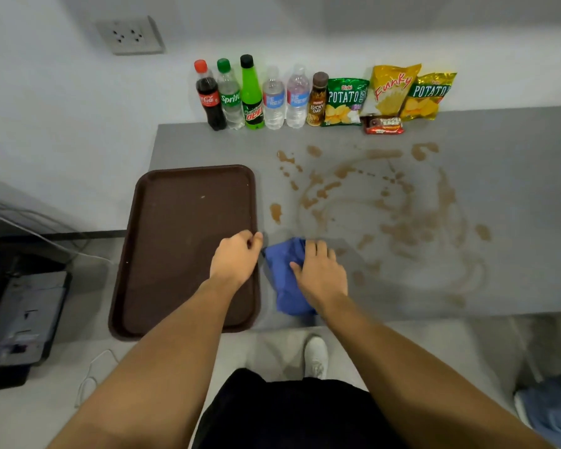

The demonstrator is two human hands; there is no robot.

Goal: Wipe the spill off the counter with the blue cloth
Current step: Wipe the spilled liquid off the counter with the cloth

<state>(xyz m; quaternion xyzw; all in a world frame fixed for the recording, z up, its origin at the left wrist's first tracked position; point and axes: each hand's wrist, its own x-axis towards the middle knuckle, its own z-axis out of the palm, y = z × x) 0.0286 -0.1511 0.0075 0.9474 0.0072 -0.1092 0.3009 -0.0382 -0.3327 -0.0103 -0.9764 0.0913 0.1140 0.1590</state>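
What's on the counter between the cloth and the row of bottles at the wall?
Brown spill smears and drops on bare counter, in the head view. Nothing else lies between the cloth, under the right hand, and the bottles.

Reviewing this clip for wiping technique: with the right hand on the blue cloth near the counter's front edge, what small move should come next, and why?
Probably slide the blue cloth forward and to the right under the right hand, into the brown spill. The smears lie almost wholly beyond and right of the cloth, which sits beside the tray. The left hand rests over the tray's right edge and holds nothing.
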